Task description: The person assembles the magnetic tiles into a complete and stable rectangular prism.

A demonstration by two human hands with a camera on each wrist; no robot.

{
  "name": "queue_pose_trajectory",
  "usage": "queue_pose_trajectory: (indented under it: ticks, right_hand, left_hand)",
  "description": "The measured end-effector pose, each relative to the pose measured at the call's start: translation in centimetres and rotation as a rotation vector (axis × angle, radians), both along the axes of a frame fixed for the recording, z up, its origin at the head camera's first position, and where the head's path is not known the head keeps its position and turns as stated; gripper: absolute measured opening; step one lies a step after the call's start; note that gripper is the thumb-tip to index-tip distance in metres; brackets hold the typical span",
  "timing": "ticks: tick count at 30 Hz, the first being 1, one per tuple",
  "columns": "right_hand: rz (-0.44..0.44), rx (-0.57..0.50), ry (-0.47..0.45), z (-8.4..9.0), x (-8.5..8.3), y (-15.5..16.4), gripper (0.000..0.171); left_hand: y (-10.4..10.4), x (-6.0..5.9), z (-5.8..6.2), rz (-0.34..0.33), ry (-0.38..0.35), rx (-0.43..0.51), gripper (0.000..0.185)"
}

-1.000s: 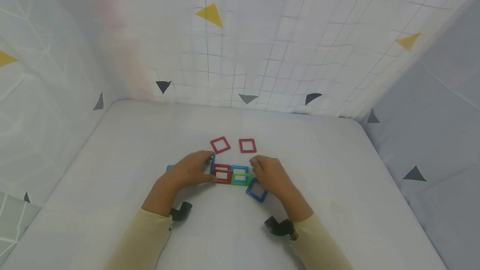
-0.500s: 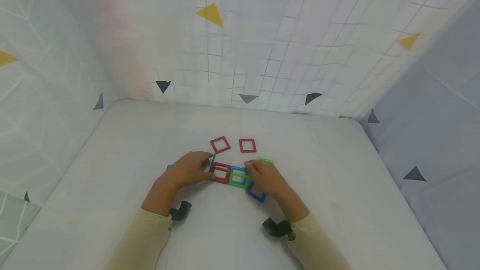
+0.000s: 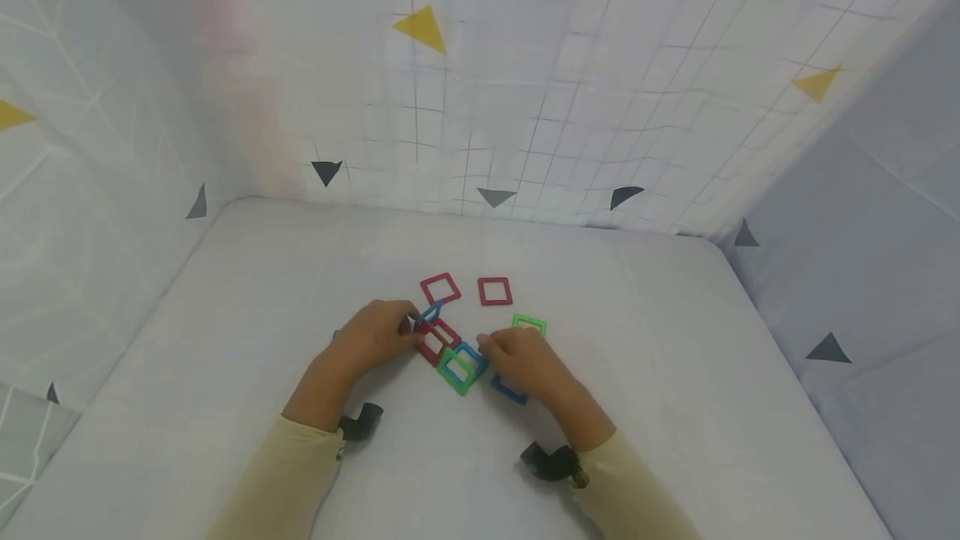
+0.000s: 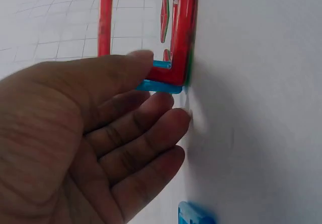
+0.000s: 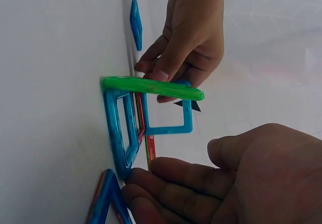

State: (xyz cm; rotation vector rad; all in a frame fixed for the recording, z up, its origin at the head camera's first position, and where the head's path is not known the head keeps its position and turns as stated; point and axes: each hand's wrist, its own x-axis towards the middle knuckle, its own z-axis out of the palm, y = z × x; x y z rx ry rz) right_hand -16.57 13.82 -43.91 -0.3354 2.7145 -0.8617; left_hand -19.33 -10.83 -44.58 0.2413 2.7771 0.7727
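Near the middle of the white tabletop [image 3: 225, 340], towards its near edge, both hands work on a small cluster of square magnetic frames [image 3: 450, 352]: red, blue and green tiles joined edge to edge, some standing upright, so the step in hand looks like assembly. The left hand [image 3: 371, 340] pinches the red frame [image 4: 146, 32] between thumb and fingers. The right hand [image 3: 521, 361] has its fingers curled against the blue frame [image 5: 166, 110]; whether its grip closes fully I cannot tell. Two loose red frames [image 3: 440, 289] and a green one [image 3: 528, 324] lie just beyond. Next, I judge, the standing walls need steadying while another tile snaps on.
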Motion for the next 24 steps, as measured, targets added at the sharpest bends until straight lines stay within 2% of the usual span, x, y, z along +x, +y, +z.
queue_pose_trajectory:
  ticks: [4,9,20,24]
  right_hand:
    - [0.049,0.003,-0.001,0.1,0.4,-0.3,0.04]
    - [0.069,-0.005,-0.034,0.3,1.0,-0.8,0.035]
    - [0.236,0.027,0.039,0.2,1.4,-0.9,0.023]
    - [0.256,0.044,0.033,0.3,1.4,-0.8,0.024]
  left_hand:
    - [0.2,0.0,-0.2,0.007,0.028,-0.002,0.033]
    - [0.4,0.0,-0.3,0.027,0.035,-0.01,0.032]
    - [0.7,0.3,-0.2,0.054,0.039,-0.01,0.032]
    - [0.7,0.3,-0.2,0.047,0.043,-0.01,0.034]
